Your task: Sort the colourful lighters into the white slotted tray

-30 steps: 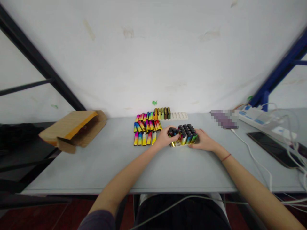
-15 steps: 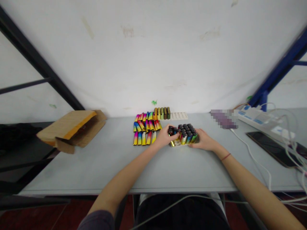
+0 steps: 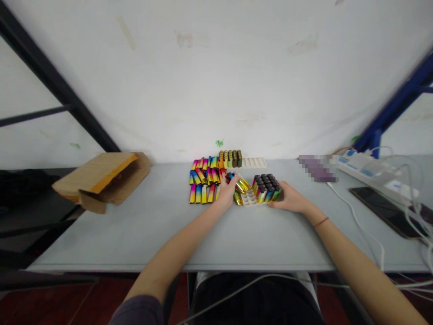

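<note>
My left hand is closed round a few shiny gradient-coloured tubes, tilted with their gold ends to the right, over the left end of a white holed tray. Another gold tube leans at the tray's left edge, below that hand. Dark-topped tubes stand upright in a tight block on the tray's right part. Against the right side of this block rests my right hand, thumb low near the tray and fingers behind, partly hidden.
Rows of shiny tubes lie left of my left hand. Behind stand gold-topped tubes beside another white holed tray. An opened cardboard box is at left. A phone, power strip and cables lie right.
My left hand has moved left from the tray with a few tubes, which now tilt. Several holes at the tray's left end are uncovered. My right hand stays at the block.
</note>
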Tool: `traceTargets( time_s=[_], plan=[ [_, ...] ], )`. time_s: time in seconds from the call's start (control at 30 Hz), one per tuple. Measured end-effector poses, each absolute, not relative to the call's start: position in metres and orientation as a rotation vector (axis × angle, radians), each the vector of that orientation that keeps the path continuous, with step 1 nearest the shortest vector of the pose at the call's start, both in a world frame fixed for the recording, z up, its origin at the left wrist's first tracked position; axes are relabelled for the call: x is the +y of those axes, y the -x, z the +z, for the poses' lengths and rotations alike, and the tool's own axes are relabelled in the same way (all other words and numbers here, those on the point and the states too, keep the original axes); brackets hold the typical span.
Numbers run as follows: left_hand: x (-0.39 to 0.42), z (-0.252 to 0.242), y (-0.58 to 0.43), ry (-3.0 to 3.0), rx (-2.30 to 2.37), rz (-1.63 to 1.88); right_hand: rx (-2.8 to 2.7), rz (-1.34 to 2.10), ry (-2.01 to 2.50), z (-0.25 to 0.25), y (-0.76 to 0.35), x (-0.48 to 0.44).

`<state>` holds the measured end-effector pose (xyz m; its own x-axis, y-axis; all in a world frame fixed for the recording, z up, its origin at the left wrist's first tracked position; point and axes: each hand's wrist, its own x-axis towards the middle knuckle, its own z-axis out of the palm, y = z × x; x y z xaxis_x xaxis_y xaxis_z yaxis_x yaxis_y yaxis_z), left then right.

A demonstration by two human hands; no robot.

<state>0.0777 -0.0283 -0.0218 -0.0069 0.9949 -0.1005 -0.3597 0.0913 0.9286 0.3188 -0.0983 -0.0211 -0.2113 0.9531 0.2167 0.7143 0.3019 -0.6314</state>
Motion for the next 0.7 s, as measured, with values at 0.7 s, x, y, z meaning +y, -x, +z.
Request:
traceTargets(
  time_s=[0.7],
  plan=[
    [-0.029, 0.043, -0.010, -0.507, 1.002, 1.128, -1.816, -0.047, 1.614, 0.008, -0.308, -0.138]
  ],
)
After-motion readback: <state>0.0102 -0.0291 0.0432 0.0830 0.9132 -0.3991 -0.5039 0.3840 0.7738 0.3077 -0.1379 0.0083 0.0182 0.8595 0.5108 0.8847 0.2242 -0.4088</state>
